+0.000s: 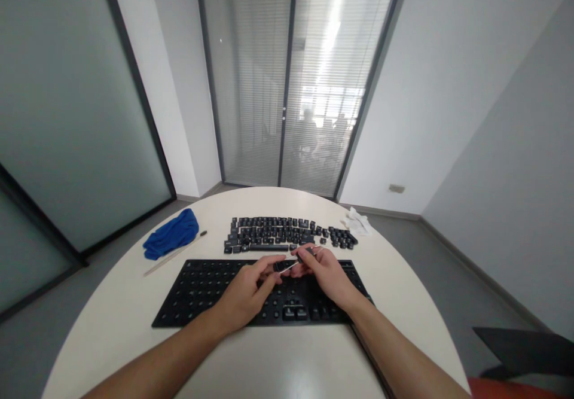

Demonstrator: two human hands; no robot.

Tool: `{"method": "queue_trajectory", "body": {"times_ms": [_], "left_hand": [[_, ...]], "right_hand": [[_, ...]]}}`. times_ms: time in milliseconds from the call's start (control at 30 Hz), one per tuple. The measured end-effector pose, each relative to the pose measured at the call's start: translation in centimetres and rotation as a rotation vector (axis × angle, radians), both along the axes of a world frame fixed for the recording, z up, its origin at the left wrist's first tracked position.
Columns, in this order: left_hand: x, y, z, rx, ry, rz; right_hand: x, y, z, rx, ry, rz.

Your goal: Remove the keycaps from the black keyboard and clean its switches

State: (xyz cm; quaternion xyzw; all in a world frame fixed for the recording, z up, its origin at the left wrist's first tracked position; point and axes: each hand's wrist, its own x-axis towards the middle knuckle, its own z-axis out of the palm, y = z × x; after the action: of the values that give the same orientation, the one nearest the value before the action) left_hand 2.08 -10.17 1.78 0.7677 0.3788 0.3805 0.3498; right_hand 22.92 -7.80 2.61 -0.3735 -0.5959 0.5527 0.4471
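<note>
A black keyboard (201, 294) lies across the table in front of me. Most of its visible key positions are bare, and a few larger keycaps (295, 313) sit near its front edge. Over its middle, my left hand (246, 291) pinches a small black keycap (280, 265) between thumb and fingers. My right hand (329, 273) grips what looks like a wire keycap puller (305, 256), with a dark handle and thin pale wires reaching toward the keycap. Fingers hide part of both items. Behind the keyboard, many loose keycaps (269, 232) are laid out in rows.
A blue cloth (173, 234) and a thin dark-tipped stick (174, 254) lie on the left of the round white table (112, 327). Crumpled white tissue (357, 222) rests at the back right. A dark cable (372, 357) runs beneath my right forearm. A chair (524, 351) stands at lower right.
</note>
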Motion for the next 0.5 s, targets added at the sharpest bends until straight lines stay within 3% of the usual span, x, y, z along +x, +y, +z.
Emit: {"method": "queue_trajectory", "body": {"times_ms": [267,500], "left_hand": [[0.0,0.5,-0.9,-0.050,-0.083,0.018],[-0.9,0.6,-0.2,0.216,0.108,0.097]], "right_hand": [[0.2,0.0,-0.1,-0.009,0.029,0.003],[0.2,0.1,-0.1,-0.024,0.043,0.002]]}}
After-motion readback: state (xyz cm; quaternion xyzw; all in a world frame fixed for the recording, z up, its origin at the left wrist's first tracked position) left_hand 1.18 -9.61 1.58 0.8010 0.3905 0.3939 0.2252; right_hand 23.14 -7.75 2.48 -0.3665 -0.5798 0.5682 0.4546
